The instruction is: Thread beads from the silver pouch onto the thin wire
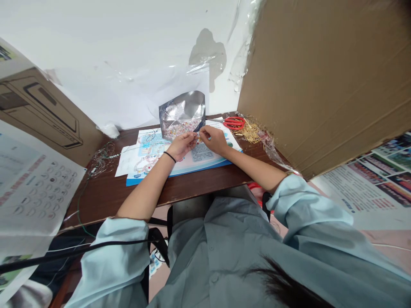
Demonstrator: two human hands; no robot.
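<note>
My left hand [183, 146], with a black band at the wrist, is turned partly palm up. Its thumb and fingertips close in a pinch. Close beside it, my right hand [214, 138] has thumb and forefinger pinched together, the fingertips almost meeting those of the left. Whatever lies between them is too small to make out. Both hands are above printed sheets [202, 154] on the brown table. Just behind them stands an open silver foil bag [183, 109] with many small pink and white beads [180, 128] inside.
Red-handled scissors [233, 123] lie right of the sheets, beside a heap of thin gold-coloured sticks [249, 131]. A tangle of clear thread [102, 157] with small white pieces is at the left. Cardboard [321, 77] walls in the right side; a printed box [48, 111] stands left.
</note>
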